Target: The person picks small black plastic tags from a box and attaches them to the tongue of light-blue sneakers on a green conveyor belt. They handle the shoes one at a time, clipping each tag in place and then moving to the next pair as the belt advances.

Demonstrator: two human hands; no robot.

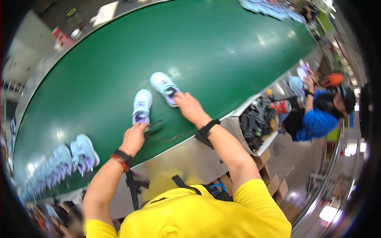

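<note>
Shoes sit on the green belt [206, 51]: the left hand [134, 137] closes on the heel of the left shoe [141, 105], and the right hand [189, 106] rests, fingers curled, on the heel of the right shoe [164, 87]. More shoes [59, 164] line the belt's left end, well apart from the pair. A person in blue [317, 119] stands beyond the belt's right edge.

Two shoes [142, 106] [165, 87] side by side on the belt [222, 51] — a hand [134, 137] [189, 107] at each heel.
</note>
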